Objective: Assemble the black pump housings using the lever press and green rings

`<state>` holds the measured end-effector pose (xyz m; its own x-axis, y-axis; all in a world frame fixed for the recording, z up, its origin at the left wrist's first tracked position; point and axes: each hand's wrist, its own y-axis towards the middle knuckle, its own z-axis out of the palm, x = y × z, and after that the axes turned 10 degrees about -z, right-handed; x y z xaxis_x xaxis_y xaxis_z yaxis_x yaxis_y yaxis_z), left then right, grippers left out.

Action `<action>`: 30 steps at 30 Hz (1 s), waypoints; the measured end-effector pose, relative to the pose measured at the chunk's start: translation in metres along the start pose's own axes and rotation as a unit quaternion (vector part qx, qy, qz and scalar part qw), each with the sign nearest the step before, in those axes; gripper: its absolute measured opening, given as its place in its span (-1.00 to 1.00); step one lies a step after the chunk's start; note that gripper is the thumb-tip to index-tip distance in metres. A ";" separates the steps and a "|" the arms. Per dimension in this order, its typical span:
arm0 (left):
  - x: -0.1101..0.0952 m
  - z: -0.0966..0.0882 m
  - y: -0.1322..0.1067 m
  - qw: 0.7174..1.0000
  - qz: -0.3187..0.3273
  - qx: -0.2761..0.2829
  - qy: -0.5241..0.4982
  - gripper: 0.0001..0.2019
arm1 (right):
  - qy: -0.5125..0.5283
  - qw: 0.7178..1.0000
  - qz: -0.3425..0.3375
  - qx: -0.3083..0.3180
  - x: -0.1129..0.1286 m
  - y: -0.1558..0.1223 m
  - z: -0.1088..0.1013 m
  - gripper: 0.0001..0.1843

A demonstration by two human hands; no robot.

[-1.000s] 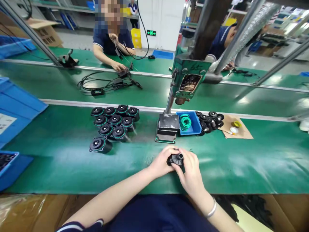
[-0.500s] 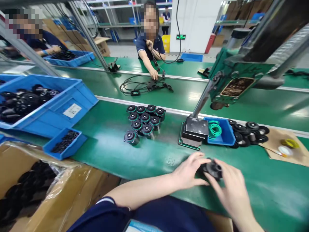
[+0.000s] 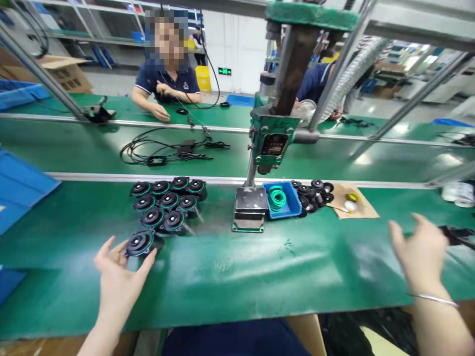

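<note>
At a green-topped workbench (image 3: 260,277), the person's left hand (image 3: 118,279), in the lower left of the frame, is spread open with palm turned up and fingers apart. It cups loosely around a black round part (image 3: 139,243) ringed in green; that part sits on the bench between thumb and forefinger, and the picture does not show if the fingertips touch it. Just above it a cluster of like parts (image 3: 166,202) stands in tight rows. The right hand (image 3: 423,252), at the lower right, hovers above the bench with fingers splayed and holds nothing; a silver bangle (image 3: 432,298) circles its wrist and a dark object (image 3: 459,234) lies just beyond it. At centre stands a green hand press (image 3: 272,138) on its metal base (image 3: 250,207), with a small blue tray (image 3: 293,207) of green rings (image 3: 277,198) beside the base. Loose black pieces (image 3: 313,193) and a scrap of cardboard (image 3: 365,210) lie right of the tray. In the upper left, a co-worker (image 3: 165,84) sits across a belt strewn with black cables (image 3: 166,151)
</note>
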<state>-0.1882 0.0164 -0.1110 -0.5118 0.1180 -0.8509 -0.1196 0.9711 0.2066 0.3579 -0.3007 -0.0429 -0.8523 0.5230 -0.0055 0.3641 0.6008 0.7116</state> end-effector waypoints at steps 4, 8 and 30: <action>-0.011 0.011 -0.027 0.999 -0.016 0.005 0.041 -0.08 | 0.145 0.970 -0.164 0.104 0.105 0.021 0.036 -0.65; -0.028 0.031 -0.052 0.985 0.084 0.093 0.115 -0.21 | 0.161 0.965 -0.163 0.130 0.155 0.037 0.074 -0.71; -0.073 0.140 -0.074 0.901 0.239 0.359 0.052 -0.42 | -0.066 0.893 0.279 0.347 -0.030 -0.126 -0.046 -0.69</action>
<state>-0.0227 -0.0350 -0.1314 -0.4405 0.5740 -0.6903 0.6973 0.7031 0.1396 0.3201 -0.4196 -0.1004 -0.4302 0.8973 0.0993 0.9025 0.4301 0.0230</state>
